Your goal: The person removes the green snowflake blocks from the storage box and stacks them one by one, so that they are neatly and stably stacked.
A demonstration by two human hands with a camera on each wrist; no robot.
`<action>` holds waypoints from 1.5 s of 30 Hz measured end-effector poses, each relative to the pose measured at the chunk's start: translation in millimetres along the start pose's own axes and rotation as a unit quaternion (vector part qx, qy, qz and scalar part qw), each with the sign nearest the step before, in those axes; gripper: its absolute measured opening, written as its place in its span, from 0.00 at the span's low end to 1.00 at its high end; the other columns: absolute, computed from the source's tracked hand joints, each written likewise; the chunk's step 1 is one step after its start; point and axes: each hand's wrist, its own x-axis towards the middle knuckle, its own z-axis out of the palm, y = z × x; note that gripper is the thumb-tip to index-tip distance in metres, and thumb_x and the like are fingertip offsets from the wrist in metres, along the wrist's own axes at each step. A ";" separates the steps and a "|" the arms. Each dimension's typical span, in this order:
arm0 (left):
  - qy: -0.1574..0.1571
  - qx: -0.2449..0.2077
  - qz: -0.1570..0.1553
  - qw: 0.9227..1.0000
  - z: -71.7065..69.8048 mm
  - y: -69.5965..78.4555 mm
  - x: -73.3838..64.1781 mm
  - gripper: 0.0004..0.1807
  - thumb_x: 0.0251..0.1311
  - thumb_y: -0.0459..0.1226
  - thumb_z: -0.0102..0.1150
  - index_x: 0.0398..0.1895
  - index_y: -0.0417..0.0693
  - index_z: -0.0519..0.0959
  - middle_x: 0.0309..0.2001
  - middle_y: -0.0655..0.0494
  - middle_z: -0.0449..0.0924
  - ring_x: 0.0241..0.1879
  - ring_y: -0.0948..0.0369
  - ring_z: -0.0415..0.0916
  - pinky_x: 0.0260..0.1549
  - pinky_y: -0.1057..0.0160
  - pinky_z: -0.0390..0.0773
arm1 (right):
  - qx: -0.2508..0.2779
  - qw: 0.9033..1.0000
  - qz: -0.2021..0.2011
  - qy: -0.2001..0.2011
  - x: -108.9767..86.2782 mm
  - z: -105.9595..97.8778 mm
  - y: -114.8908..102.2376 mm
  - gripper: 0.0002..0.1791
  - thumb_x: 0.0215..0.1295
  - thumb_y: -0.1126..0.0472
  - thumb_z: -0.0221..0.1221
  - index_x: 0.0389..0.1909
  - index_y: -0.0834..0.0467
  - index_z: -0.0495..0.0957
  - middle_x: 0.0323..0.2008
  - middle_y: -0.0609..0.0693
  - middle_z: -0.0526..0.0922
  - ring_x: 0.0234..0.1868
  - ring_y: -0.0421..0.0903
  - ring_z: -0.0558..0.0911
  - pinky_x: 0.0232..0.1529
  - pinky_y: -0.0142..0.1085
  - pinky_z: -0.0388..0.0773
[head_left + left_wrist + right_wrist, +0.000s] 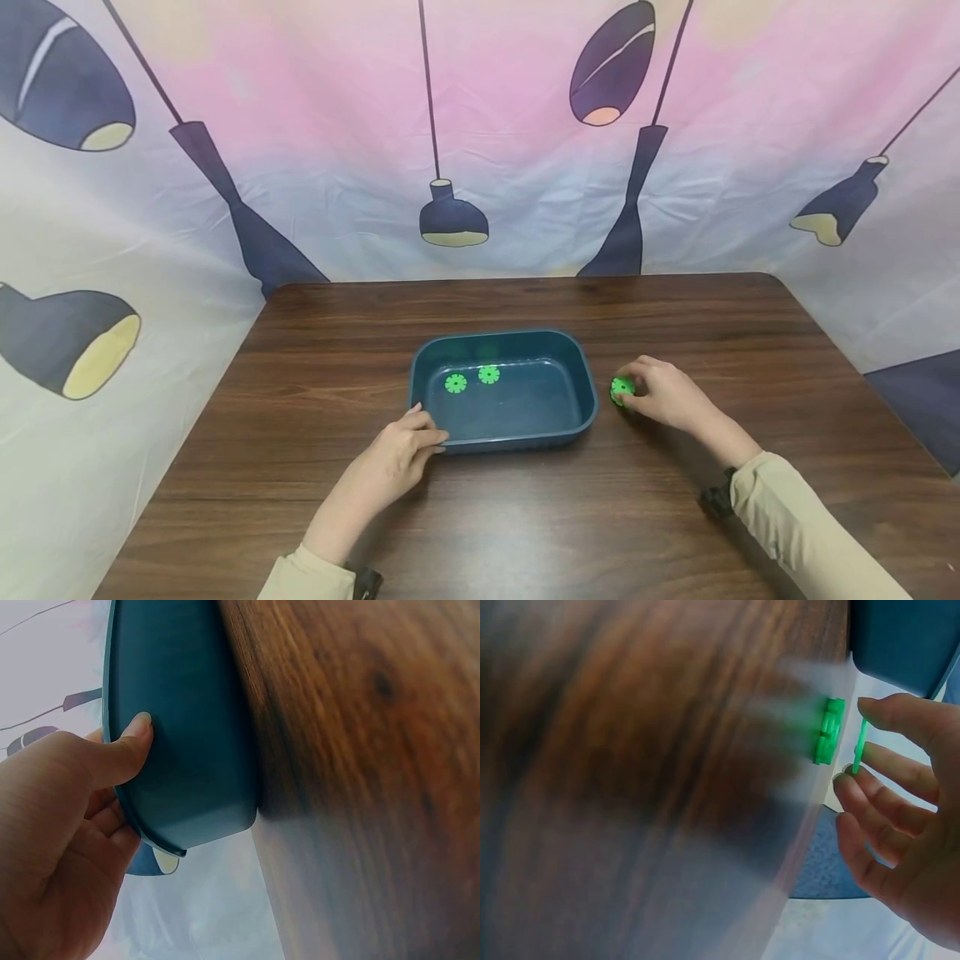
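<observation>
A dark brown wood-grained worktop (510, 525) carries a rounded rectangular teal basin (532, 402) at centre; just right of it lie bright green notch-edged discs (829, 732), count unclear.

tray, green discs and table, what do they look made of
Tray: probably plastic, smooth and slightly glossy; its inside catches highlights. Green discs: likely plastic, bright, evenly coloured, with cleanly notched edges. Table: wood or wood-look laminate, satin; grain shows, glare is soft.

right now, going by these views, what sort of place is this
Probably an indoor tabletop workspace, perhaps a screened-off one: a wood-grain table, a wrinkled lamp-print cloth hung around it, and a teal tray with two green discs inside.
</observation>
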 end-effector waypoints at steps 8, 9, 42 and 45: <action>0.002 0.004 -0.002 1.000 -0.4 -0.3 -0.1 0.10 0.44 0.21 0.66 0.33 0.36 0.85 0.27 0.54 0.76 0.30 0.66 0.78 0.59 0.51 0.73 | -0.005 0.999 0.004 -0.033 -1.9 0.6 -2.1 0.17 0.55 0.59 0.65 0.45 0.62 0.79 0.36 0.49 0.77 0.37 0.48 0.78 0.31 0.40 0.81; 0.003 0.005 -0.003 1.000 -0.4 -0.3 -0.3 0.10 0.44 0.21 0.67 0.32 0.36 0.85 0.27 0.54 0.76 0.29 0.66 0.78 0.58 0.51 0.73 | -0.005 0.999 0.004 -0.036 -2.1 0.7 -2.2 0.17 0.56 0.59 0.65 0.46 0.62 0.79 0.36 0.50 0.77 0.38 0.48 0.78 0.32 0.40 0.81; 0.017 -0.002 0.011 1.000 0.2 -0.6 -1.3 0.10 0.43 0.21 0.67 0.31 0.35 0.84 0.26 0.54 0.76 0.29 0.65 0.78 0.57 0.49 0.75 | -0.028 0.998 -0.024 -0.047 -2.5 0.7 -1.4 0.22 0.55 0.56 0.66 0.48 0.63 0.76 0.35 0.50 0.76 0.31 0.42 0.73 0.28 0.32 0.73; 0.012 -0.002 0.011 1.000 -0.3 -0.3 -1.4 0.10 0.43 0.21 0.67 0.32 0.35 0.84 0.26 0.54 0.76 0.29 0.65 0.78 0.57 0.49 0.74 | -0.034 0.998 -0.022 -0.050 -3.1 0.1 -2.3 0.23 0.56 0.55 0.65 0.49 0.63 0.76 0.36 0.51 0.77 0.33 0.43 0.74 0.30 0.34 0.75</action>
